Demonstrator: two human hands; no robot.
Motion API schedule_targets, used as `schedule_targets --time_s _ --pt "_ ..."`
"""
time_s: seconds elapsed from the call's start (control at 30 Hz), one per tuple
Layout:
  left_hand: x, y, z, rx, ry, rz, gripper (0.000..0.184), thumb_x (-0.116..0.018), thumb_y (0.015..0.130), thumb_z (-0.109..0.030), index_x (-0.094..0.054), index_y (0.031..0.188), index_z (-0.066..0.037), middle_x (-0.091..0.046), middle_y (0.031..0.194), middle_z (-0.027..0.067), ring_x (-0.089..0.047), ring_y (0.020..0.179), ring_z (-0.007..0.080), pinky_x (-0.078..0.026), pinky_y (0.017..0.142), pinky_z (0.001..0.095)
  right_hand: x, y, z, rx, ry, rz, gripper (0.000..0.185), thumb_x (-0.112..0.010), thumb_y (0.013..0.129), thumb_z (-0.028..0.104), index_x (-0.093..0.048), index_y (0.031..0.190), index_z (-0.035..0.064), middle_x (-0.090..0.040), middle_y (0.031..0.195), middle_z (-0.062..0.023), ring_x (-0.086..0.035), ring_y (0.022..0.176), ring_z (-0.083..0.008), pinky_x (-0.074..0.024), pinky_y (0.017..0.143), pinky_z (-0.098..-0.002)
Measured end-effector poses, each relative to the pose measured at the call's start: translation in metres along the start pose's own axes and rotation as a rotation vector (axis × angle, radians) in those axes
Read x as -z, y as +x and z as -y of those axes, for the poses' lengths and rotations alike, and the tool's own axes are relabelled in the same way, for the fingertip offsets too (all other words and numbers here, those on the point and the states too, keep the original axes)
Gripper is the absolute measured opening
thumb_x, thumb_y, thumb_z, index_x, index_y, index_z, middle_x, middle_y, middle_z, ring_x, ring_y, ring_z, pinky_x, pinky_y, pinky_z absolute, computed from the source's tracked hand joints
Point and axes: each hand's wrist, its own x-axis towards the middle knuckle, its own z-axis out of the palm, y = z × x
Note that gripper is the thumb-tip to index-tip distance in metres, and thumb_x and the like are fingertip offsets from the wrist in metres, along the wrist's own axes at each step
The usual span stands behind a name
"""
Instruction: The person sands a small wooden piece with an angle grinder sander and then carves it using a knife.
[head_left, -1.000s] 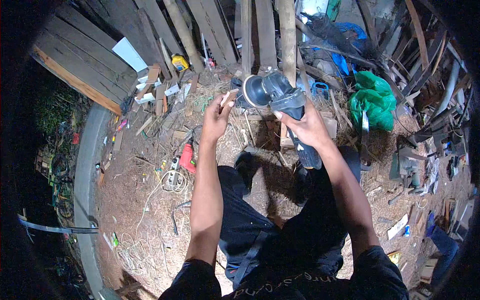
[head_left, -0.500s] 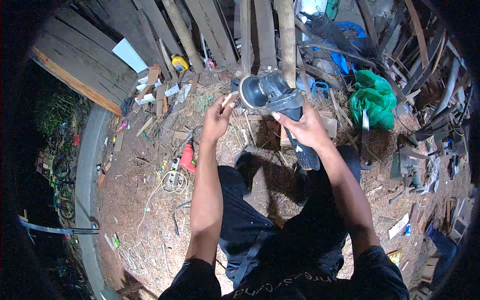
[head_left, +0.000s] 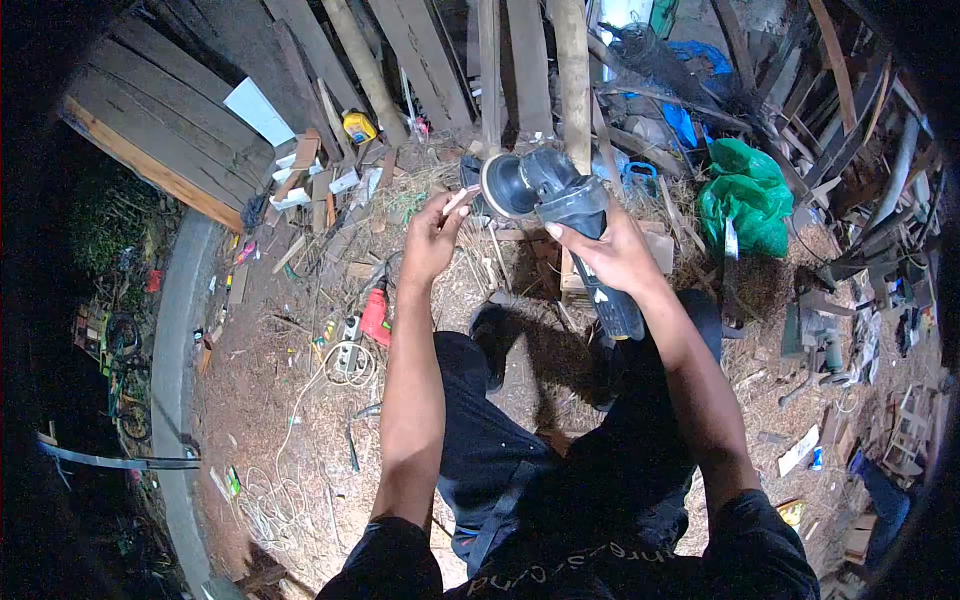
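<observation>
- Right hand (head_left: 612, 250) wrapped round the body of a black power sander (head_left: 572, 205), fingers curled behind it, thumb across the near side.
- Left hand (head_left: 432, 240) nearly closed, a small wood piece (head_left: 460, 201) pinched between thumb and fingers.
- Sander sits between the hands, over the ground (head_left: 250, 370); round pad (head_left: 490, 186) faces the left hand, handle slants down toward the right thigh.
- Tip of the wood piece at the pad's rim or just beside it; contact cannot be told.
- Writing: pale lettering on the dark shirt (head_left: 480, 578), inverted and partly lost in folds, not readable whole. A white mark on the sander's handle, too small to read.
- Ground's left edge: curved concrete strip (head_left: 172, 380). Far edge: upright boards (head_left: 425, 60), a yellow container (head_left: 359, 126) at their foot.
- Left of the left forearm: red drill (head_left: 376, 318), white power strip (head_left: 347, 356) just beside it, loose pale cord (head_left: 272, 512) nearer the strip.
- Widest stretch of ground lies between left forearm and concrete, scraps scattered over it.
- Right of the sander: green plastic bag (head_left: 748, 200), well apart; scrap timber crowds the far right corner.
</observation>
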Motion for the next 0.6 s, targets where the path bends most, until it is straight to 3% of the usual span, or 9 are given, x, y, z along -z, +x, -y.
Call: schedule_targets --time_s 0.37,0.47,0.6 --pt "0.0 -0.001 -0.01 0.042 -0.013 0.008 0.02 -0.063 0.091 -0.006 -0.065 0.109 0.0 -0.063 0.089 0.0051 -0.055 0.082 0.0111 -0.044 0.075 0.0268 -0.001 0.001 -0.011 -0.024 -0.017 0.008 0.062 -0.081 0.077 0.035 -0.056 0.122 -0.001 -0.066 0.112 -0.0168 -0.063 0.106 -0.0235 -0.0467 0.094 -0.0362" --pt "0.002 -0.001 -0.007 -0.032 0.048 0.017 0.019 -0.062 0.091 -0.005 -0.065 0.109 0.0 -0.063 0.09 0.006 -0.055 0.083 0.0122 -0.044 0.076 0.0264 -0.001 0.002 -0.019 -0.024 0.006 0.02 0.053 -0.078 0.082 0.026 -0.056 0.122 -0.0007 -0.066 0.11 -0.0085 -0.059 0.101 -0.0154 -0.0454 0.093 -0.0318" --pt "0.002 0.0 -0.015 -0.06 0.112 0.054 0.019 -0.062 0.09 -0.003 -0.065 0.108 0.001 -0.063 0.092 0.0074 -0.056 0.084 0.014 -0.044 0.078 0.0267 0.0 0.0 -0.005 -0.067 0.023 0.041 0.062 -0.08 0.078 0.032 -0.055 0.121 -0.0034 -0.066 0.112 -0.0164 -0.063 0.105 -0.0229 -0.0467 0.094 -0.0355"
